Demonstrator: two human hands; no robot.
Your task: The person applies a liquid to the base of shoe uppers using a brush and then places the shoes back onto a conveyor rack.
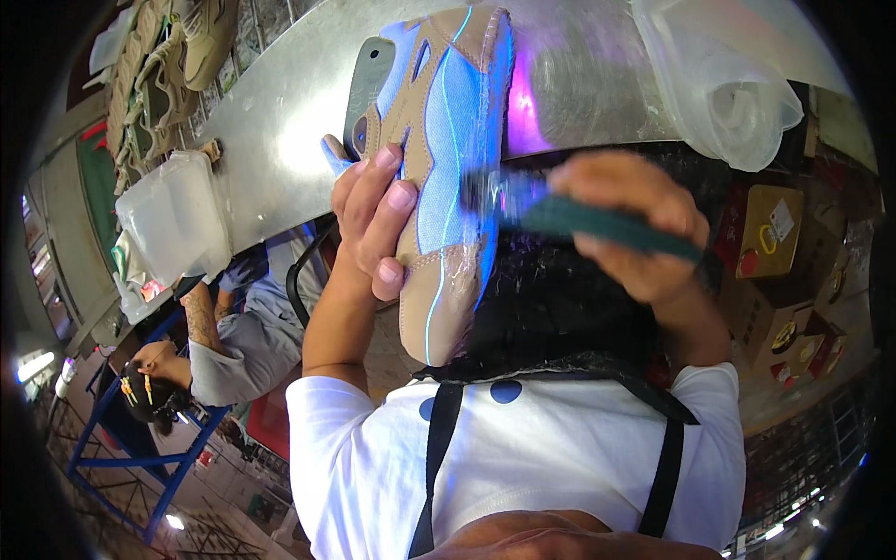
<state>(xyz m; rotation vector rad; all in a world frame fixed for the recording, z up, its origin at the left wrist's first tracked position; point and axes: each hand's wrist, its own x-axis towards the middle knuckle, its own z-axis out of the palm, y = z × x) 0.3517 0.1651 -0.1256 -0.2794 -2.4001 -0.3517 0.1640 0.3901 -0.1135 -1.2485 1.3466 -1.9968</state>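
Note:
A tan shoe upper [415,173] with pale mesh panels, lit bluish-violet, stands lengthwise in front of me, its toe pointing toward my body. My left hand [373,219] is closed round its side near the middle. Out of the shoe's opening sticks a grey-green piece with a hole [371,89], which looks like a last. A brush [579,222] with a dark green handle is gripped in my right hand [644,219]; its bristle end meets the lower edge of the shoe's side. Motion blurs the brush and right hand. A thin bright line runs along the upper.
A curved metal worktable [271,140] lies beyond the shoe. At the far right rests a translucent plastic bag [728,84]; at left, a clear plastic container [177,215]. Several shoes [163,79] line a rack. A co-worker [243,327] sits left; cardboard boxes [770,317] stand right.

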